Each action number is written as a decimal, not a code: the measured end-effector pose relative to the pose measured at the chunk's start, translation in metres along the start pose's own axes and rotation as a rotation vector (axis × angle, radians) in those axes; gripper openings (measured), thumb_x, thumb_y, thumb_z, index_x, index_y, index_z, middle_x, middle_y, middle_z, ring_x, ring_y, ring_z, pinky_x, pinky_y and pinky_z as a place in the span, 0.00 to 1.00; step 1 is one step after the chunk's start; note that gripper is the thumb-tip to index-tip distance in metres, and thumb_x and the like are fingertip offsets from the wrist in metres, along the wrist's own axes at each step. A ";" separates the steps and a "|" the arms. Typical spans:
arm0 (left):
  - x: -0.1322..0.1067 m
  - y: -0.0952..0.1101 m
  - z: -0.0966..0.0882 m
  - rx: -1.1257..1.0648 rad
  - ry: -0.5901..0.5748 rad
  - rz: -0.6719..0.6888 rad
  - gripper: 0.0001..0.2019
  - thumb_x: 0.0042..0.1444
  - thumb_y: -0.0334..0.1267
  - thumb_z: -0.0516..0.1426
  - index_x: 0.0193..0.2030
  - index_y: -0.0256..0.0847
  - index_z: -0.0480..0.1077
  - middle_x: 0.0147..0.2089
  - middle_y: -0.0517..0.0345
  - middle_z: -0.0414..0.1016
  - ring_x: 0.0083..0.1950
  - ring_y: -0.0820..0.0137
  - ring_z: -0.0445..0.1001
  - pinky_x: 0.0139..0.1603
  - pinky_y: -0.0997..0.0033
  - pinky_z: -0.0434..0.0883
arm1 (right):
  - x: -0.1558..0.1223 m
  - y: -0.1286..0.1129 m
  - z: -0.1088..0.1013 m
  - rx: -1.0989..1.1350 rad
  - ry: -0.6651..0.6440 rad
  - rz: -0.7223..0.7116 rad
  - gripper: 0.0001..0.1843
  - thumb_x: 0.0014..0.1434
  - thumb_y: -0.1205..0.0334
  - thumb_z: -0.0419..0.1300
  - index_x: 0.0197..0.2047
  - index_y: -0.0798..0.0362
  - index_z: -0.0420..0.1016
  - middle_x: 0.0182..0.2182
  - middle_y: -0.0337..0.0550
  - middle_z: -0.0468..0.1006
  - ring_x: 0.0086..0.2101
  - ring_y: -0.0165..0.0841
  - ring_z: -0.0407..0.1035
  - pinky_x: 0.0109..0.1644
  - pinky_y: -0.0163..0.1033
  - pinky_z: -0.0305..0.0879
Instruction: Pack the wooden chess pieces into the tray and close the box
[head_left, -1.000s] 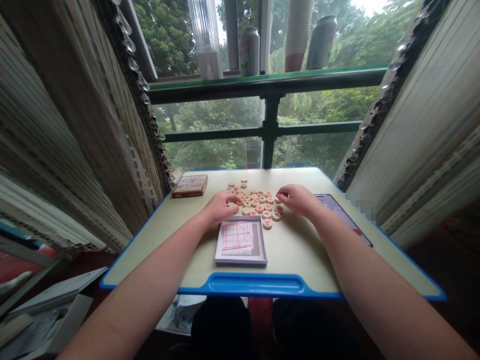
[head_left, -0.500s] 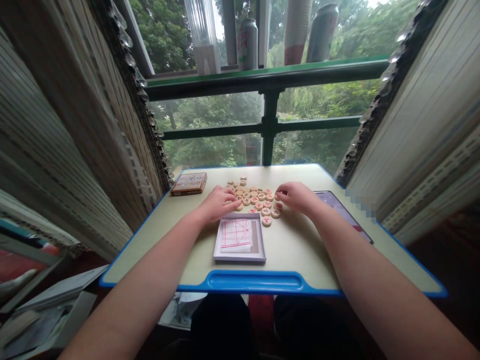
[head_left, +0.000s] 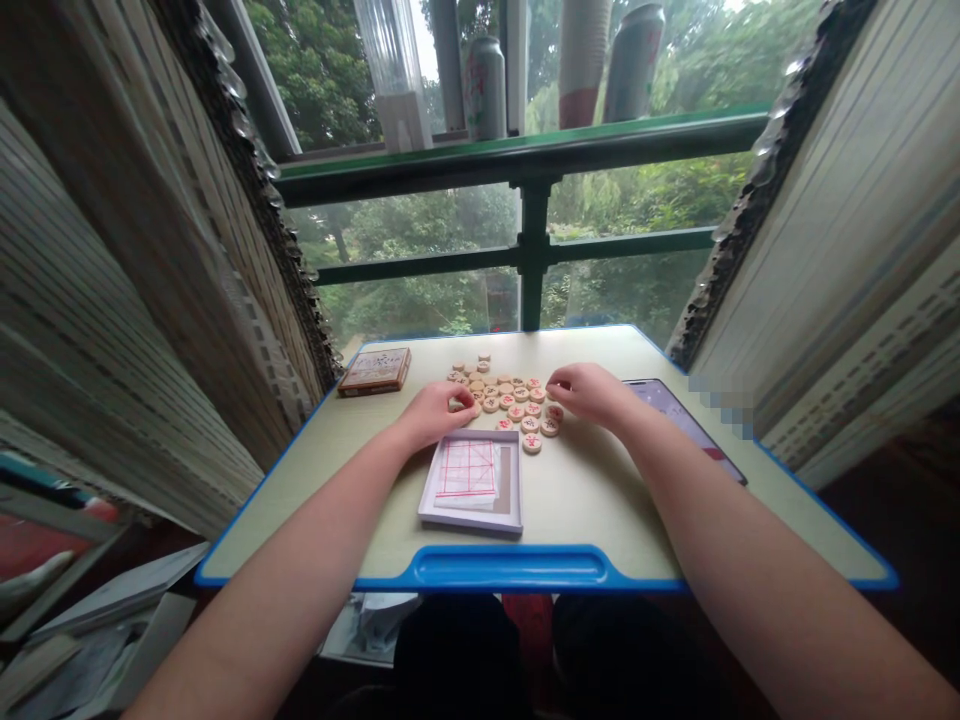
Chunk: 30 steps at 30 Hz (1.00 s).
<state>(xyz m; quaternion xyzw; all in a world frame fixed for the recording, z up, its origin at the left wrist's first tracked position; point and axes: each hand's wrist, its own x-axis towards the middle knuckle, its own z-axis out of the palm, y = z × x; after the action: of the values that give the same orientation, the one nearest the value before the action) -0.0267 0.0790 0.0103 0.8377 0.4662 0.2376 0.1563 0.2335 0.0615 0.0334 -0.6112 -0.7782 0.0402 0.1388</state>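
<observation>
The left hand (head_left: 435, 415) curls its grip at the left edge of a cluster of round, pale wood-coloured discs (head_left: 519, 395) marked in red or black; whether it pinches one, I cannot tell. The right hand (head_left: 591, 392) bunches its grip at the cluster's right edge, its hold equally unclear. Nearer sits a shallow white open box (head_left: 471, 527) containing a white sheet with red grid lines (head_left: 466, 465). On the pale, blue-rimmed desk (head_left: 600, 490), a flat brown box (head_left: 375, 370) lies far left, a dark-edged tablet (head_left: 686, 430) right.
</observation>
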 end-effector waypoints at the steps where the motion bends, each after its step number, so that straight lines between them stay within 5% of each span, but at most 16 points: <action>1: 0.001 0.000 0.001 -0.007 0.022 -0.003 0.09 0.49 0.42 0.57 0.33 0.39 0.74 0.36 0.56 0.76 0.37 0.69 0.71 0.39 0.71 0.69 | 0.000 0.000 0.001 -0.002 -0.003 0.001 0.16 0.55 0.61 0.52 0.37 0.53 0.80 0.33 0.45 0.81 0.30 0.31 0.69 0.32 0.33 0.58; 9: 0.002 -0.003 0.001 -0.032 0.019 0.085 0.07 0.47 0.30 0.55 0.31 0.38 0.74 0.37 0.56 0.72 0.39 0.71 0.70 0.40 0.72 0.69 | -0.001 -0.002 0.000 0.011 -0.001 -0.011 0.16 0.55 0.60 0.51 0.36 0.53 0.80 0.31 0.45 0.80 0.29 0.31 0.68 0.31 0.33 0.56; 16: 0.000 -0.002 -0.001 -0.039 0.012 0.070 0.12 0.49 0.31 0.53 0.37 0.40 0.77 0.41 0.54 0.74 0.42 0.69 0.71 0.45 0.69 0.69 | -0.001 -0.003 0.003 -0.003 -0.005 -0.002 0.14 0.56 0.62 0.52 0.35 0.53 0.80 0.30 0.44 0.80 0.29 0.31 0.68 0.32 0.33 0.57; 23: 0.002 -0.008 -0.002 0.233 0.112 0.041 0.15 0.56 0.37 0.52 0.45 0.41 0.76 0.49 0.52 0.76 0.49 0.60 0.68 0.54 0.57 0.64 | 0.001 -0.025 0.017 0.053 0.140 -0.191 0.18 0.61 0.58 0.51 0.49 0.52 0.76 0.48 0.47 0.75 0.47 0.39 0.65 0.53 0.42 0.59; 30: 0.005 -0.011 -0.002 0.278 0.099 0.045 0.15 0.56 0.38 0.52 0.47 0.43 0.75 0.44 0.53 0.78 0.47 0.62 0.70 0.51 0.62 0.66 | -0.001 -0.035 0.020 0.110 -0.009 -0.343 0.19 0.63 0.54 0.48 0.43 0.51 0.78 0.47 0.43 0.77 0.49 0.37 0.66 0.57 0.43 0.56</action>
<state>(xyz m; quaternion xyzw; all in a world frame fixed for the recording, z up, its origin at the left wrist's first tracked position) -0.0335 0.0893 0.0079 0.8488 0.4829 0.2151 0.0102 0.1957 0.0542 0.0218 -0.4606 -0.8684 0.0613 0.1732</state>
